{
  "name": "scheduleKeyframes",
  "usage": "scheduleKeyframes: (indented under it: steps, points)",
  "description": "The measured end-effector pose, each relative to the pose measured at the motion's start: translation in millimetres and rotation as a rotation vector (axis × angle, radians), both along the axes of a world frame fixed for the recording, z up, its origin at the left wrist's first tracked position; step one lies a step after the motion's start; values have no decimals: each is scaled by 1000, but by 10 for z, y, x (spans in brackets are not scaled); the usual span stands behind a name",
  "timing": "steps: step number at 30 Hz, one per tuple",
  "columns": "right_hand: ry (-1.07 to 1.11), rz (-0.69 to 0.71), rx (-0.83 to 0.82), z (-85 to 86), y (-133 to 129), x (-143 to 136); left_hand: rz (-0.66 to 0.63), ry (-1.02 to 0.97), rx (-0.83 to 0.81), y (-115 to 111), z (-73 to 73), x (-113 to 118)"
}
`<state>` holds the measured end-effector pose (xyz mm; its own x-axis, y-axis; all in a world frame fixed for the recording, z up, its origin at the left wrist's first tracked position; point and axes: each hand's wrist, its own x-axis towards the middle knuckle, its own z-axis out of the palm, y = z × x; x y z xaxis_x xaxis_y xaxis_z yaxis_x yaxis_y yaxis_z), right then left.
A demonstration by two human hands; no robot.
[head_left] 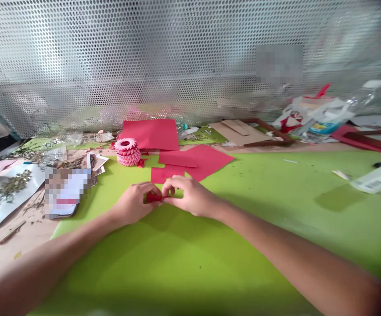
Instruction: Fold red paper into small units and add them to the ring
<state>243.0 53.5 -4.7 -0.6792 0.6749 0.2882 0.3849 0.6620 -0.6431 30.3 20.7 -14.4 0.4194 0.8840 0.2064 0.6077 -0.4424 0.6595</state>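
Between my two hands is a small piece of red paper (153, 197), its shape partly covered by fingers. My left hand (134, 202) is closed around its left side. Thumb and forefinger of my right hand (192, 195) pinch its right end. Just beyond my hands lie flat red paper pieces (206, 160), some overlapping, and farther back a larger red sheet (151, 134). A pink and white ring-shaped stack of folded paper (127, 152) stands to the left of them, with small red scraps beside it.
A phone (67, 193) rests left of my hands, near photos and dried plant bits. On the right are a white bottle (378, 177) lying down, a clear plastic bottle (338, 114) and brown frames (371, 138). A perforated metal panel (164, 52) closes off the back of the green mat (177, 263).
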Motion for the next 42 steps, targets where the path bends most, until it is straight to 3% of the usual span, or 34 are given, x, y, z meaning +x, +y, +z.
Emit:
scheduleKeyframes:
  steps: [5,9,13,30,36,42]
  points:
    - [2,-94,-52,56,-9,-2,53,-274,-219,35,-43,-32]
    - [-85,-36,-189,53,-10,-31,63,-505,-400,37,-79,-27]
    - [0,-42,-256,30,-25,-64,49,-667,-512,21,-59,-4]
    - [-16,-57,-287,55,-67,-70,82,-734,-617,28,-46,0]
    - [10,-60,-257,60,-78,-74,59,-602,-460,-16,-21,-5]
    - [122,-6,-400,115,-22,-8,-60,-210,89,-88,41,-92]
